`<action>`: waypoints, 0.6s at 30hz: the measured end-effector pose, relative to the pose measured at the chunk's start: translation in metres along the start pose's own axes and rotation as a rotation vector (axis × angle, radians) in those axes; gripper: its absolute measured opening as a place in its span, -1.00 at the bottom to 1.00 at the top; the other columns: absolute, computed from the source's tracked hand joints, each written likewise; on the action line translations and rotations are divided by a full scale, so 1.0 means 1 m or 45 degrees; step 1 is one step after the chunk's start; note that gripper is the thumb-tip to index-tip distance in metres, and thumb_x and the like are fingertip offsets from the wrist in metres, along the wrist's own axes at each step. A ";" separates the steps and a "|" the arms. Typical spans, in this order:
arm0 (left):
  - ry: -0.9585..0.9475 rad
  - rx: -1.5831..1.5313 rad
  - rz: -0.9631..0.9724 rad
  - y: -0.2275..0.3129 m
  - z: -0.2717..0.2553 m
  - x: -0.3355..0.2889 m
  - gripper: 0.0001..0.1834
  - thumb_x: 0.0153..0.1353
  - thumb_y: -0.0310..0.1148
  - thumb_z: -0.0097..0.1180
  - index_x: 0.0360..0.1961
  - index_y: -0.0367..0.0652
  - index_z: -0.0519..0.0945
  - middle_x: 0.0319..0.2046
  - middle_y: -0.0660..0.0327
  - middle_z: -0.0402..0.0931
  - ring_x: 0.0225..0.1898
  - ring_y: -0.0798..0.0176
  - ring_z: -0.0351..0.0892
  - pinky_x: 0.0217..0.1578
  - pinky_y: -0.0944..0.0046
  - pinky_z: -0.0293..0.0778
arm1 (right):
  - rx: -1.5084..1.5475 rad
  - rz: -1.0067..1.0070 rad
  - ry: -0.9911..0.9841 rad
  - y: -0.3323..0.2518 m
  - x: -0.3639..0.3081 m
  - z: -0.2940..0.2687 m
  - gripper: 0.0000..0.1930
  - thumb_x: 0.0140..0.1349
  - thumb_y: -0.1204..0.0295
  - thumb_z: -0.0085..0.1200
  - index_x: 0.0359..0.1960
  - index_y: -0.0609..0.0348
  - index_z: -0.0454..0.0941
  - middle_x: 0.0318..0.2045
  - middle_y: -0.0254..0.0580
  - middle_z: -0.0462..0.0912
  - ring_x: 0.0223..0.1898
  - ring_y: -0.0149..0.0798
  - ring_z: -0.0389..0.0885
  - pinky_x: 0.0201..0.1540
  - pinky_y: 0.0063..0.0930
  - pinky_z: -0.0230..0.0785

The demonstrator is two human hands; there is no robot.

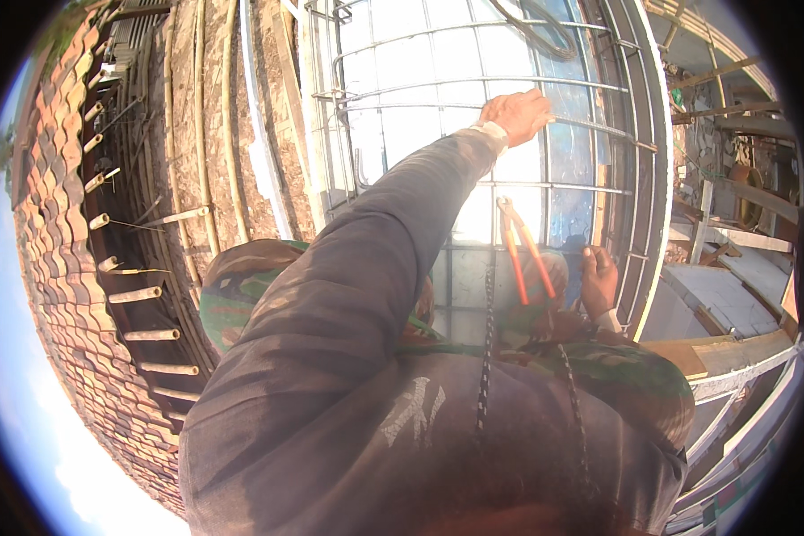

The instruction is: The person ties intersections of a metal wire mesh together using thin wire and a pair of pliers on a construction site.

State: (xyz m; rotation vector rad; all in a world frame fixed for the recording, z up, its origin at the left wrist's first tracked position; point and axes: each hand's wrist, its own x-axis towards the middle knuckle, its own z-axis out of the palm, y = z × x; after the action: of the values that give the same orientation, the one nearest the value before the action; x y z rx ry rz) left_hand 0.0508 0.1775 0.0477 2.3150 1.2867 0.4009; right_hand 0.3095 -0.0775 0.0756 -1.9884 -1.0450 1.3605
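Note:
My left hand (516,116) reaches forward and is closed around a steel reinforcing bar (598,129) of the grid over a bright sheet. Lower right, my right hand (598,279) is held near the grid's right side, its fingers curled; whatever they may hold is too small to make out. Between my hands and my body is a pair of pincers (523,255) with grey jaws and orange handles spread apart. Neither hand touches it, and I cannot tell what it rests on. Two dark speckled cords (485,357) hang down from my top.
A long formwork edge (661,179) borders the grid on the right. Bent dark rod or cable (554,40) lies at the far end. Bamboo poles (201,134) and a tiled roof edge (58,223) run along the left. Timber and boards (728,286) stand lower on the right.

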 end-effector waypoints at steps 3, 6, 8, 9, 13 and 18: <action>0.042 -0.003 -0.030 -0.008 0.007 -0.005 -0.73 0.45 -0.07 0.06 -0.13 -0.01 0.62 -0.14 0.23 0.56 -0.07 0.06 0.63 -0.05 0.04 0.56 | -0.026 -0.011 -0.006 0.003 -0.003 0.001 -0.79 0.49 0.35 0.05 -0.19 0.27 0.61 -0.49 -0.35 0.56 -0.40 -0.48 0.48 -0.28 -0.51 0.35; 0.059 -0.020 -0.064 -0.016 0.011 -0.002 -0.72 0.46 -0.07 0.03 -0.09 -0.01 0.62 -0.13 0.20 0.55 -0.06 0.03 0.62 -0.02 0.02 0.55 | -0.077 0.044 0.044 0.004 -0.004 0.003 -0.79 0.50 0.35 0.05 -0.20 0.26 0.61 -0.50 -0.35 0.56 -0.42 -0.49 0.47 -0.30 -0.51 0.36; 0.085 0.003 -0.127 -0.021 0.010 0.000 -0.72 0.46 -0.07 0.03 -0.06 0.00 0.62 -0.12 0.19 0.55 -0.04 0.03 0.61 0.01 0.04 0.54 | -0.101 -0.085 0.041 0.003 -0.005 0.004 -0.79 0.50 0.35 0.05 -0.21 0.26 0.60 -0.49 -0.35 0.57 -0.42 -0.48 0.48 -0.31 -0.50 0.37; 0.043 0.025 -0.124 -0.022 0.010 0.001 -0.72 0.46 -0.07 0.03 -0.05 0.01 0.63 -0.11 0.20 0.55 -0.03 0.03 0.60 0.02 0.04 0.54 | -0.061 -0.089 0.038 0.001 -0.006 0.004 -0.78 0.50 0.35 0.05 -0.21 0.26 0.60 -0.50 -0.35 0.57 -0.42 -0.48 0.48 -0.31 -0.48 0.37; -0.023 0.037 -0.120 -0.017 0.016 0.003 -0.73 0.46 -0.09 0.01 -0.08 0.05 0.66 -0.12 0.22 0.57 -0.03 0.03 0.59 0.01 0.05 0.51 | -0.078 -0.072 0.064 -0.004 -0.008 0.002 -0.80 0.49 0.36 0.06 -0.19 0.25 0.61 -0.48 -0.31 0.58 -0.42 -0.46 0.51 -0.31 -0.44 0.40; 0.057 0.327 -0.039 0.001 0.019 0.000 -0.75 0.42 -0.09 0.05 -0.15 0.05 0.68 -0.16 0.30 0.61 -0.03 0.11 0.54 0.10 0.03 0.32 | -0.180 -0.124 0.143 -0.007 -0.011 0.003 -0.86 0.43 0.43 0.01 -0.13 0.22 0.55 -0.48 -0.16 0.59 -0.43 -0.27 0.57 -0.27 -0.33 0.44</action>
State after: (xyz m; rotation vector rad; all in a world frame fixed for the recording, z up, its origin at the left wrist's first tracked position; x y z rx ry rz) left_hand 0.0600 0.1720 0.0318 2.5048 1.4689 0.2931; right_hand 0.3024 -0.0823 0.0857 -2.0596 -1.1975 1.1391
